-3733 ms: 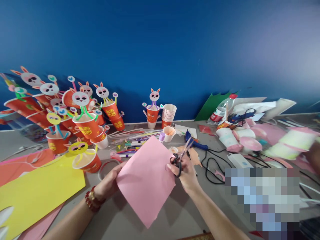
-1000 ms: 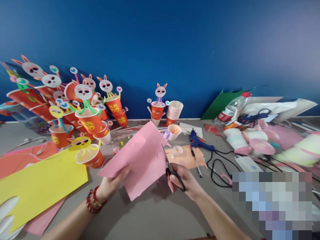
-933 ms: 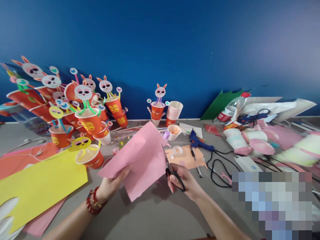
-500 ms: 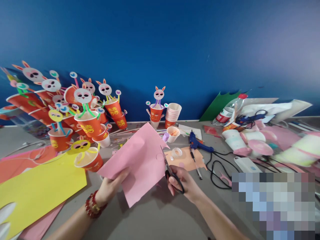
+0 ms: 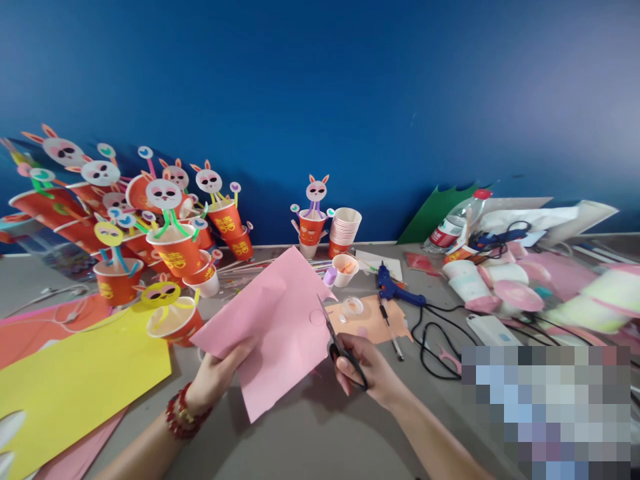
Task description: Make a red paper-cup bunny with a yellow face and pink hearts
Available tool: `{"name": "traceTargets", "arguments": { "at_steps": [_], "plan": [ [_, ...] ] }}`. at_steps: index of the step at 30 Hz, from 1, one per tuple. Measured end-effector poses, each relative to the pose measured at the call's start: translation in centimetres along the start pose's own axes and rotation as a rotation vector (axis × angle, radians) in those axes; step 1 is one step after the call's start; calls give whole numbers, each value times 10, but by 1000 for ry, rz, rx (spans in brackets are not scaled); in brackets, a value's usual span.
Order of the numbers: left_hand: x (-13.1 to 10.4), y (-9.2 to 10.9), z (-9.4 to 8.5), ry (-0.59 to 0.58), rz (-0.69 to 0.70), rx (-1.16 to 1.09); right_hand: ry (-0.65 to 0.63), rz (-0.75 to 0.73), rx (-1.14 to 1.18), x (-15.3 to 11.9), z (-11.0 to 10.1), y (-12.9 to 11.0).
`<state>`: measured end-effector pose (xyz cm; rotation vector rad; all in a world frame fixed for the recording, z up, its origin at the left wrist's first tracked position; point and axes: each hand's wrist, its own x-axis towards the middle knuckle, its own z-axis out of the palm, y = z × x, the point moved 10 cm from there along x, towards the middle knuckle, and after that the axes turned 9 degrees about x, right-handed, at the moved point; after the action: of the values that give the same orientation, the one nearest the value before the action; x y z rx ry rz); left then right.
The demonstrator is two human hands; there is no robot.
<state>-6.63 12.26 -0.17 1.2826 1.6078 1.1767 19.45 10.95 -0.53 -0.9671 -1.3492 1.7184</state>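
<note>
A pink sheet of paper is held up over the grey table by my left hand, thumb on top and fingers hidden underneath. Near the sheet's right edge a small drawn circle shows. My right hand grips black-handled scissors, whose blades lie at that edge beside the circle. Just beyond the scissors, an orange paper piece with a clear round lid rests on the table. A small paper cup holding orange scraps stands behind it.
Red cups with paper rabbit heads crowd the left, behind yellow paper. A stack of cups stands by the blue wall. On the right are a blue glue gun, a pen, black cables and a bottle.
The pink paper has tilted slightly, its lower corner moving down and left. The scissors' blades have shifted slightly left along with the sheet. Both hands keep their hold.
</note>
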Motion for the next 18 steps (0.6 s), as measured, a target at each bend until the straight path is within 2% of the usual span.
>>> {"name": "traceTargets", "arguments": {
  "at_steps": [3,6,11,18],
  "plan": [
    [1,-14,6,-64,-96,-114,-1,0,6,0,1,-1],
    [1,-20,6,-74,-144,-161,-3,2,8,0,2,-3],
    [-1,-17,9,-107,-179,-183,4,19,11,-1,1,-3],
    [0,-14,4,-85,-238,-267,-10,40,15,-1,1,0]
  ]
}}
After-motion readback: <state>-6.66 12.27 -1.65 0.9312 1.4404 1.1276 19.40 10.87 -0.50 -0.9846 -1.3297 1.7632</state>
